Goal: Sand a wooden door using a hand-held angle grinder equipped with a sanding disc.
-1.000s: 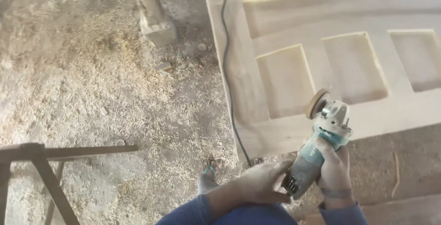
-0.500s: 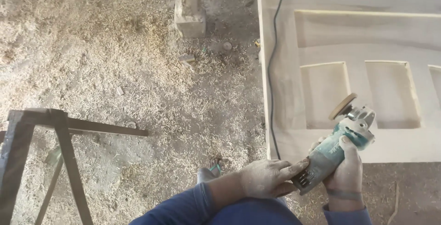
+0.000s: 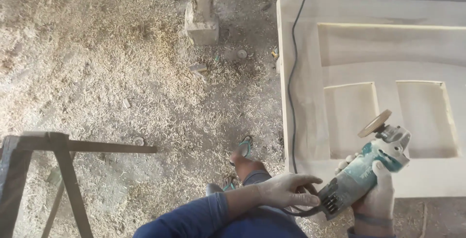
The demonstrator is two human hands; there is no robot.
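Around grinder [image 3: 365, 172], right hand [image 3: 376, 196] clenched

Metal trestle [image 3: 58, 170], wooden block [image 3: 201, 12], sawdust-strewn floor [image 3: 107, 73]

Floor [image 3: 97, 48] – shavings [image 3: 160, 97], door panel [image 3: 306, 97]

Both arms wear long blue sleeves, the left sleeve [image 3: 194, 216] pushed back above the wrist. The left hand [image 3: 286, 191] and right hand [image 3: 376, 196] are bare and dusted pale with sawdust. One foot [image 3: 240, 158] wears a green-strapped sandal [image 3: 245, 146].
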